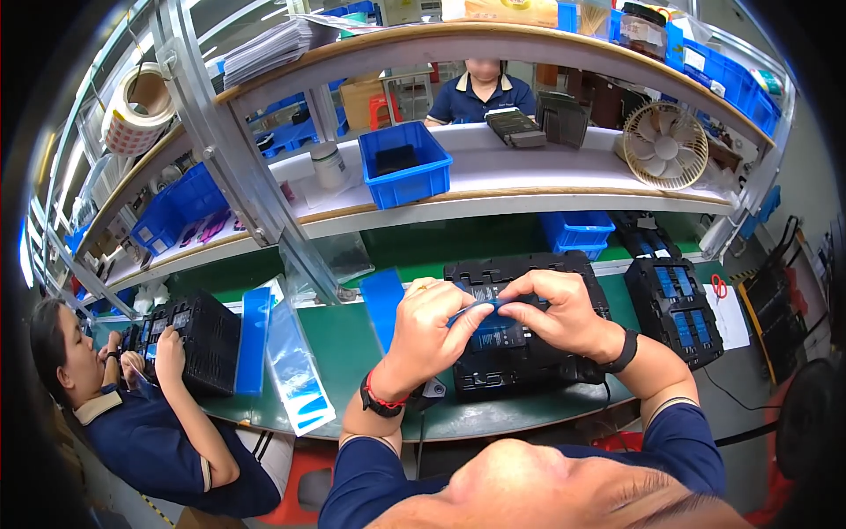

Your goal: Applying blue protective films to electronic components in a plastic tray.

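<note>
Your left hand and right hand pinched a blue strip between closed fingertips | strip sat just above black device | device rested on green table.

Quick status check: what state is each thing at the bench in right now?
Left hand: pinching the blue strip's left end.
Right hand: pinching the strip's right end.
Blue strip: held taut above the black unit.
Black unit: lying flat on the green mat.
Second black unit: resting at right, untouched.
Blue bin: on the shelf, open-topped.
Fan: blades appear still.
</note>
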A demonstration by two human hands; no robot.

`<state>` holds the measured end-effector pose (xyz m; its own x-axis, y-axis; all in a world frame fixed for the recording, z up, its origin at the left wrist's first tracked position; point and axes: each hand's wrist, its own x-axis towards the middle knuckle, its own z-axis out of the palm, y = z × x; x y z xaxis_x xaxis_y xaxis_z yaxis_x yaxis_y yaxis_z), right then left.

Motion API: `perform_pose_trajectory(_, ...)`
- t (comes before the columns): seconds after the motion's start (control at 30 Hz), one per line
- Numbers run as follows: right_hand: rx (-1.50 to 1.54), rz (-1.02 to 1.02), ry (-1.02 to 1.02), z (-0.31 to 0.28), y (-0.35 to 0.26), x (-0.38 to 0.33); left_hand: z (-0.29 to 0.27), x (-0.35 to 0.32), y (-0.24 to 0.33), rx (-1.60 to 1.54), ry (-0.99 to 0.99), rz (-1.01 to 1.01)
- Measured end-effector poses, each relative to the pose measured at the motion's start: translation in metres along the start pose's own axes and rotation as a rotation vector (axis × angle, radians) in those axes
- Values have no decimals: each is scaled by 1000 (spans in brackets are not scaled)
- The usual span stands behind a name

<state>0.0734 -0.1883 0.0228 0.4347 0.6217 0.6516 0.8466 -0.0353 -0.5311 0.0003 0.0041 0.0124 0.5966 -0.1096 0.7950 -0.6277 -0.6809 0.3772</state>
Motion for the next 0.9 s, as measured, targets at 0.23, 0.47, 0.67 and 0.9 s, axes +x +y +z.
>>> perform_pose_trajectory(0.23,-418,-620,259,-5,2,4,-3,1,3,92,167,-65)
perform_pose_trajectory(0.47,-540,-840,103,1,-7,3,-4,0,-4,-650,-126,-317)
perform_pose_trajectory(0.67,-469,-774,133,-4,-14,-4,0,-5,-19,-648,71,-519)
perform_pose_trajectory(0.9,-5,58,145,-21,-1,13,-26,5,-35,-361,418,-483)
